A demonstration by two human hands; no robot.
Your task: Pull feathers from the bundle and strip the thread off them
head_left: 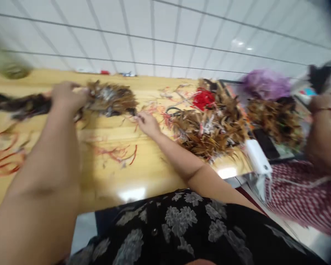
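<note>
The person's left hand (67,96) is closed around a long bunch of brown feathers (110,99), which stretches across the upper left of the frame and darkens toward the left edge. The right hand (148,124) lies just beside the bunch's right end, its fingertips (138,117) drawn together. Blur hides whether they pinch a thin strand or only touch the feathers.

The bunch lies above a wooden table (154,173), with loose red strands (118,154) scattered below it and more at the left edge. Right of the hands sits a large heap of brown feathers (209,129) with pale quills showing, and a red feather tuft (203,99) lies at its top. Farther right are a second brown feather pile (276,119) and a purple feather mass (266,84), beside a white plastic box (257,156).

As far as the frame shows, much feather material remains in heaps, with only this one bunch in hand. At the right edge, a co-worker's forearm (322,121) rises above a red-and-white checked cloth (300,195).
</note>
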